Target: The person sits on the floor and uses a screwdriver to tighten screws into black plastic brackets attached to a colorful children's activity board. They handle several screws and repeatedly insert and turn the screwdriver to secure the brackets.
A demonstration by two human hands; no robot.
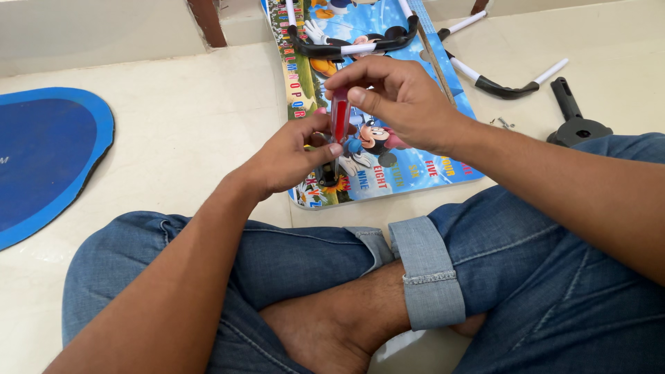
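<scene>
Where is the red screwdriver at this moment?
In the head view, the red screwdriver stands upright at centre, gripped on top by the right hand, steadied by the left hand, over the colourful cartoon board.

Glossy printed board [415, 149], translucent red plastic screwdriver handle [339, 114], smooth floor tiles [187, 125].

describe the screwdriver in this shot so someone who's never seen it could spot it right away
Start at the colourful cartoon board lying on the pale floor in front of the crossed legs. Over its near edge the two hands meet: the right hand pinches the top of the screwdriver, the left hand steadies it lower down. It stands upright and has a translucent red handle, unlike the black-and-white curved tubes behind.
</scene>
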